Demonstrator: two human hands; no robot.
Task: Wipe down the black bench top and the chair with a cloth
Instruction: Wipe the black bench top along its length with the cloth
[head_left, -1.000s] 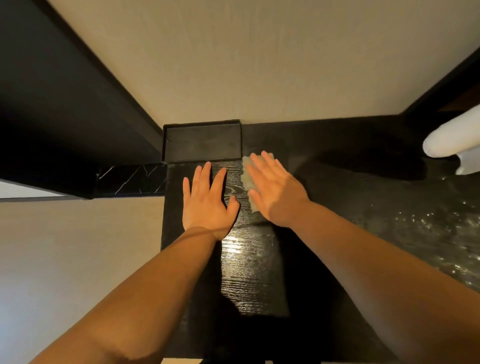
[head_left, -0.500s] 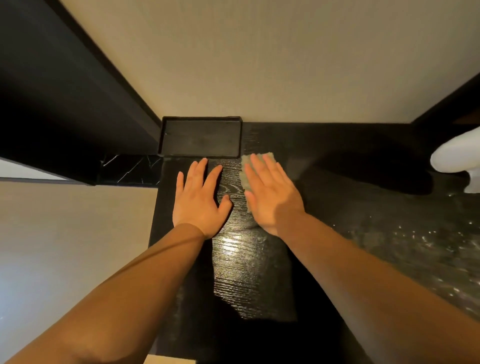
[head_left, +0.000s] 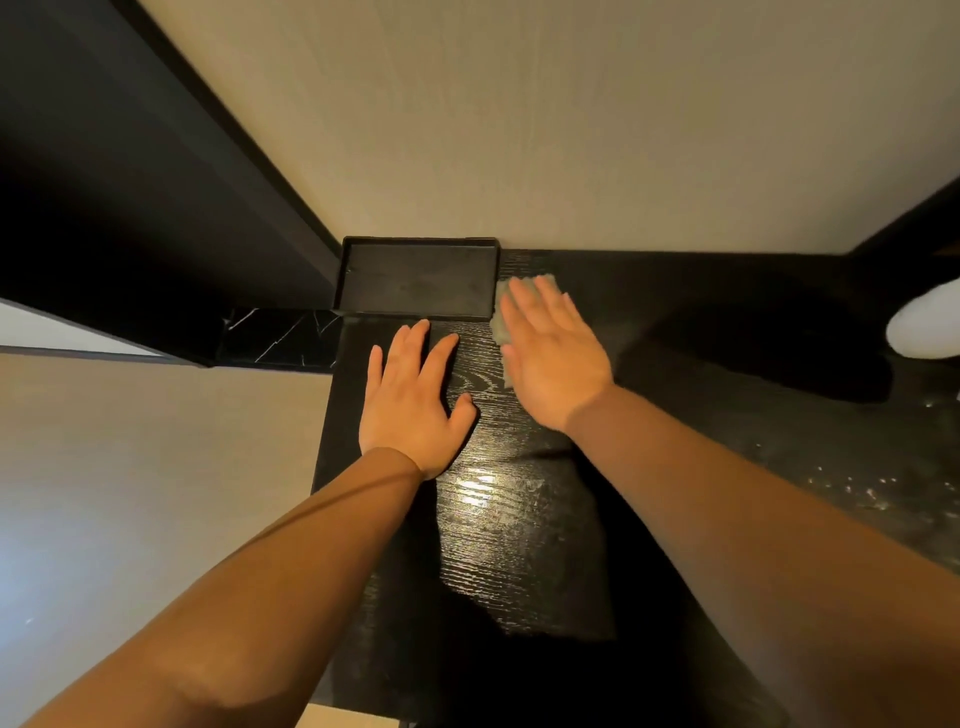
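Observation:
The black wood-grain bench top (head_left: 519, 545) runs from the bottom centre up to the beige wall. My right hand (head_left: 553, 353) lies flat with straight fingers on a pale green cloth (head_left: 500, 325), pressing it to the bench near the wall. Most of the cloth is hidden under the palm; only its left and top edges show. My left hand (head_left: 413, 400) rests flat and open on the bench, just left of the right hand. No chair is in view.
A shallow black tray (head_left: 415, 244) sits against the wall, just beyond my left fingertips and touching the cloth's left side. A black marble strip (head_left: 275, 338) adjoins the bench on the left. A white rounded object (head_left: 927, 325) stands at the right edge. Dust specks cover the bench's right part.
My right hand has slid the cloth forward toward the wall, beside the tray's right end. My left hand stays flat on the bench in about the same spot.

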